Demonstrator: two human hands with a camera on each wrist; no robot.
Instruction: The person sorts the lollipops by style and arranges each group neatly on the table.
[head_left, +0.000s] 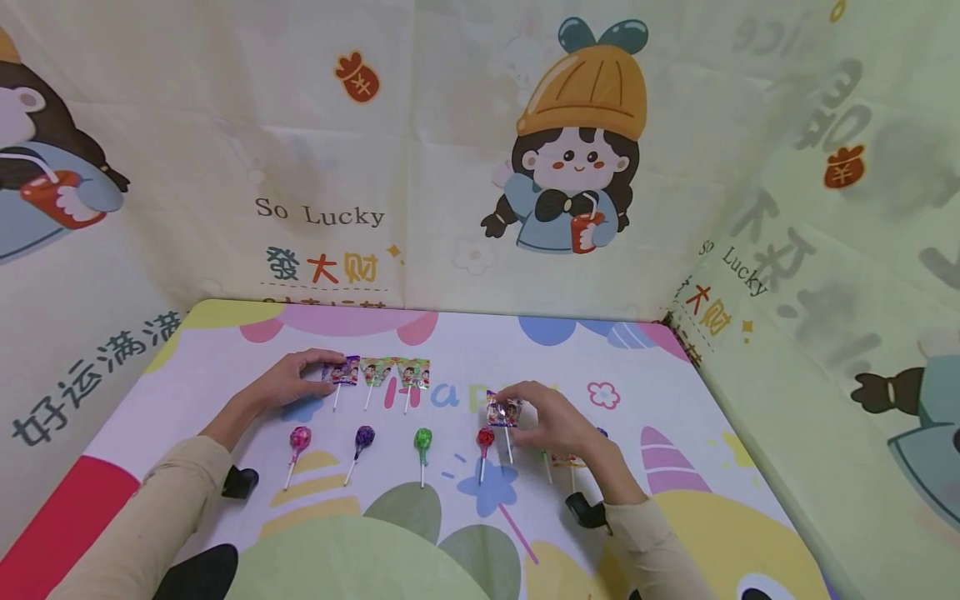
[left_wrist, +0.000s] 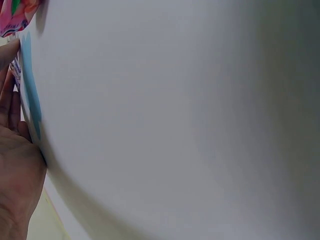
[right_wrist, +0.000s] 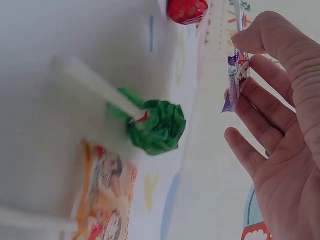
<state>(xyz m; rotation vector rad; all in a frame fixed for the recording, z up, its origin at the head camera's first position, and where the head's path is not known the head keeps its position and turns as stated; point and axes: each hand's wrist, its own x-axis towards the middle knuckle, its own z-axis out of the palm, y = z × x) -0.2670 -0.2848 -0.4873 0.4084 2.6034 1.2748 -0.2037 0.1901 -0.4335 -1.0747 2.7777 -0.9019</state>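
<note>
At the back left of the table, my left hand [head_left: 288, 382] pinches the edge of a lollipop in a flat purple wrapper [head_left: 346, 370], its white stick towards me. Two lollipops in green flat wrappers [head_left: 377, 371] lie right beside it in a row. My right hand [head_left: 551, 417] holds another purple flat-wrapped lollipop [head_left: 502, 410] between thumb and fingers, over the middle right. The right wrist view shows its purple wrapper [right_wrist: 237, 75] edge-on at the fingertips. Just left of this hand lies a red round lollipop [head_left: 486, 438].
Pink [head_left: 300, 438], purple [head_left: 364, 437] and green [head_left: 423, 439] round lollipops continue the front row to the left. Beneath the right hand are a green round lollipop [right_wrist: 157, 127] and an orange flat-wrapped one [right_wrist: 107, 195], partly hidden in the head view. Printed cloth walls [head_left: 450, 167] surround the table.
</note>
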